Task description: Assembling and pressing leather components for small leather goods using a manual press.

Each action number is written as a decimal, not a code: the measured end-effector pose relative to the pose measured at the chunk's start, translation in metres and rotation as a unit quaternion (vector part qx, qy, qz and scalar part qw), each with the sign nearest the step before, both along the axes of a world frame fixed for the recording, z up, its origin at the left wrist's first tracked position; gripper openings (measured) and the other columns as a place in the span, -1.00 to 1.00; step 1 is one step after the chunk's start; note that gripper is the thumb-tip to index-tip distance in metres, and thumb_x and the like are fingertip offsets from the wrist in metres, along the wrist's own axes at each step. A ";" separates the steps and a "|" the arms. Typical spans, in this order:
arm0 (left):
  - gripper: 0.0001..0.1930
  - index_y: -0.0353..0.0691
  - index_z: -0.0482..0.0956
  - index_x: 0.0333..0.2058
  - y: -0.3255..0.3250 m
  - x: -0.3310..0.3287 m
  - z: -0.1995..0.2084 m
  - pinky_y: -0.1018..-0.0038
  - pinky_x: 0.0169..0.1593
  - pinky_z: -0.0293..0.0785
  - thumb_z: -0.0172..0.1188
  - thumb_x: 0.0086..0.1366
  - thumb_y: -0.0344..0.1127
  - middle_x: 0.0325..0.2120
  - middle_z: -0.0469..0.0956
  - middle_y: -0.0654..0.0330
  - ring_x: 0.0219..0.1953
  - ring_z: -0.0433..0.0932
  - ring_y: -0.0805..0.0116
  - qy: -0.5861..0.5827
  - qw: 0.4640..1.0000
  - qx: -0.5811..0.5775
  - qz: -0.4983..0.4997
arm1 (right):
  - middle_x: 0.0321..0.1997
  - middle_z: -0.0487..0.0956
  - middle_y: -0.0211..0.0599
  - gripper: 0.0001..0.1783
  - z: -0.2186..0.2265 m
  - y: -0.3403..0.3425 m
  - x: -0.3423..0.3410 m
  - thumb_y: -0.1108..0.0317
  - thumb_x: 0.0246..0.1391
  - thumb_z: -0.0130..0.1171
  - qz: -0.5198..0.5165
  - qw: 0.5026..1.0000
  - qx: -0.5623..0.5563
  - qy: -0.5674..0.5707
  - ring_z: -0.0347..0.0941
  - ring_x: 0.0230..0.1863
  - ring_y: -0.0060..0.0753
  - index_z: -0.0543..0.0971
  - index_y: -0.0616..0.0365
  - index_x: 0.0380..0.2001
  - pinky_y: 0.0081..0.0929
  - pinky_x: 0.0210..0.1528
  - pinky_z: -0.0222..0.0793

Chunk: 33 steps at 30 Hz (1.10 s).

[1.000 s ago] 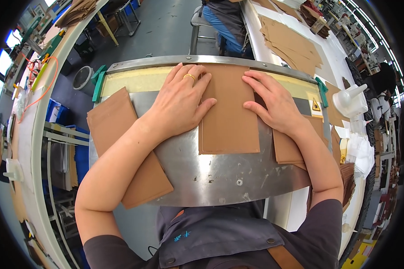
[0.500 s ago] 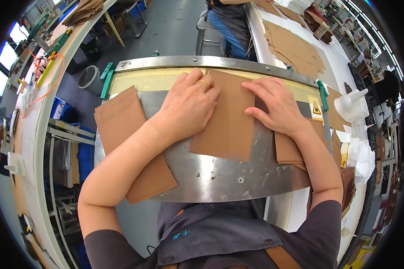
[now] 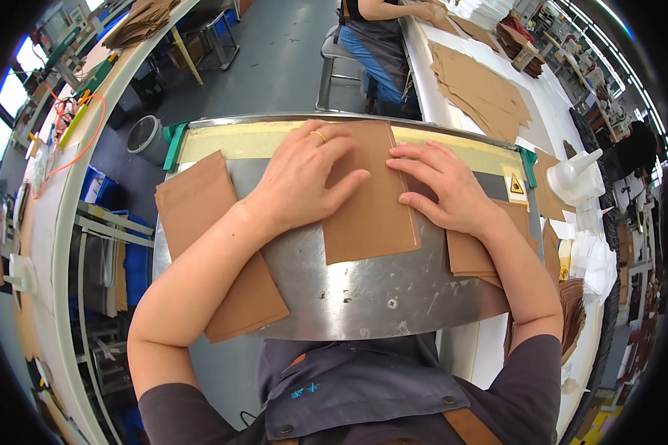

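Observation:
A flat brown leather-like panel [image 3: 371, 215] lies on the metal plate of a bench machine, its far end by the back edge. My left hand [image 3: 304, 167] rests over its left side, thumb apart and fingers bent near the far end. My right hand [image 3: 445, 182] is at its right edge, with fingertips and thumb spread on the border. Neither hand grips it. Left of it, a stack of similar brown panels [image 3: 200, 200] lies partly under my left forearm. Another brown stack [image 3: 471, 248] sits at the right, partly covered by my right forearm.
The metal plate [image 3: 334, 297] has a yellow strip [image 3: 237, 139] along its back and green clamps [image 3: 174, 144] at the corners. A white bottle [image 3: 571, 174] stands at the right. A co-worker [image 3: 375, 44] sits beyond, at a table with brown sheets [image 3: 475, 89].
The panel has turned slightly and straightened between my hands. My left thumb has spread away from the fingers. The metal bar at the back now shows only a thin edge.

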<state>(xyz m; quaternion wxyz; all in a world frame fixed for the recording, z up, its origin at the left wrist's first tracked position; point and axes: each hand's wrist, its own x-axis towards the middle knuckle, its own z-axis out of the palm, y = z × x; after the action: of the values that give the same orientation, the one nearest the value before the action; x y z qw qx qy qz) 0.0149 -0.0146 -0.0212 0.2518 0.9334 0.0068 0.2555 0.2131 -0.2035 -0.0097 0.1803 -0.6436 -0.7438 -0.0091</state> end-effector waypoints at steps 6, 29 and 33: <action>-0.47 -0.48 0.54 0.03 0.001 0.003 -0.004 0.20 0.26 0.35 0.32 0.25 -0.14 0.11 0.51 -0.11 0.16 0.45 -0.08 0.064 0.983 0.085 0.151 | 0.45 0.31 -0.18 -0.27 -0.005 0.001 0.002 0.05 0.11 0.29 -0.031 0.999 0.013 -0.016 0.10 0.51 -0.07 0.39 0.09 0.30 0.01 0.50 -0.01; -0.43 -0.38 0.51 0.10 0.009 0.001 -0.010 0.13 0.33 0.21 0.30 0.26 -0.05 0.22 0.43 -0.03 0.28 0.32 -0.05 0.047 0.980 0.151 0.116 | 0.37 0.36 -0.10 -0.25 -0.012 0.002 0.008 -0.12 0.18 0.22 -0.092 0.994 0.021 -0.055 0.16 0.45 -0.01 0.43 0.24 0.24 -0.08 0.47 0.04; -0.45 -0.40 0.54 0.05 0.006 0.004 -0.005 0.14 0.29 0.26 0.31 0.25 -0.08 0.12 0.47 -0.02 0.22 0.35 -0.05 0.034 0.983 0.146 0.103 | 0.37 0.36 -0.11 -0.24 -0.013 -0.001 0.009 -0.13 0.17 0.22 -0.100 0.993 0.018 -0.059 0.14 0.46 -0.02 0.43 0.24 0.23 -0.08 0.46 0.06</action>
<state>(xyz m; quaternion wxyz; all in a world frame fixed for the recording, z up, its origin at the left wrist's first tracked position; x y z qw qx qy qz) 0.0194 -0.0086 -0.0265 0.0845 0.9627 0.0736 0.2464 0.2225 -0.2042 -0.0223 0.1458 -0.7095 -0.6849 -0.0785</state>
